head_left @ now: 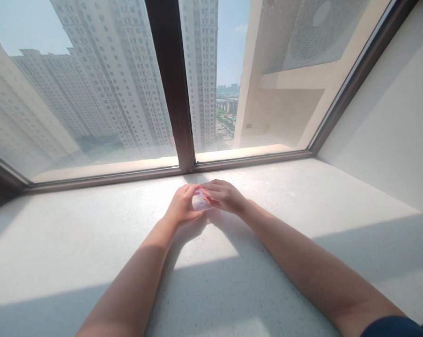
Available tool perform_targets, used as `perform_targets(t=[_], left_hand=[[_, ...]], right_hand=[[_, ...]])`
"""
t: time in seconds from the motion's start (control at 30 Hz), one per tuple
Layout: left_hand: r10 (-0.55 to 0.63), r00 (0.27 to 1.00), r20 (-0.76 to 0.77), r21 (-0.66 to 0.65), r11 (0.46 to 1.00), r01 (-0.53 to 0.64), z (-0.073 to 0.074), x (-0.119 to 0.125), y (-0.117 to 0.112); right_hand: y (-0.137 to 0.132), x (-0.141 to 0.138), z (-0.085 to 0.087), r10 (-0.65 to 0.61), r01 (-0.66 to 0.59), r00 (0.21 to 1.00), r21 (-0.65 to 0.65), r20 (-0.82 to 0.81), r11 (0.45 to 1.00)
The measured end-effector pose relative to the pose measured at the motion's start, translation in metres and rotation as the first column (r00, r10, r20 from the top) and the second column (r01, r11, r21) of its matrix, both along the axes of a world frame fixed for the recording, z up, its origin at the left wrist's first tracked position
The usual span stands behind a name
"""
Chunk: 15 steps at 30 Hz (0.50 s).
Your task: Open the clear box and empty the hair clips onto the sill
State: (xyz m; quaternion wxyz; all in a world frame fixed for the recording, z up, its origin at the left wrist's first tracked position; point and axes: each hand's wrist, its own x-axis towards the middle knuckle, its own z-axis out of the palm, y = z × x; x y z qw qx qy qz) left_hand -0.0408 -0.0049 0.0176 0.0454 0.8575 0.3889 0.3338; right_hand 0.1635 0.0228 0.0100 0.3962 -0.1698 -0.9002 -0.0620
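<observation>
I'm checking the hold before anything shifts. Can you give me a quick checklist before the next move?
1. Left hand on the small, translucent, pinkish object: ok, thumb and fingers curl around its left side.
2. Right hand at the object: ok, fingers reach over its right side.
3. Object resting on the speckled white stone-like sill: cannot tell.
4. Hands apart from the dark brown window frame: ok, a narrow gap shows.
5. Object's full shape visible: not ok, fingers hide much.

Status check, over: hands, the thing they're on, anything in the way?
Left hand and right hand both on small clear object. Object over sunlit windowsill, partly hidden by fingers. Window post just beyond.
</observation>
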Motion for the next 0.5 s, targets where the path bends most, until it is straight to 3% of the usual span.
perform_targets(t=[0.23, 0.5], left_hand=[[0.008, 1.000, 0.017, 0.008, 1.000, -0.008, -0.0032, -0.0013, 0.0027], [0.013, 1.000, 0.017, 0.020, 1.000, -0.013, -0.0050, -0.0017, 0.0047]], right_hand=[[-0.0012, -0.0053, -0.0094, -0.026, 0.028, 0.999, 0.071, -0.036, 0.997], [-0.0005, -0.0069, -0.0101, -0.079, 0.082, 0.997, 0.299, -0.023, 0.951]])
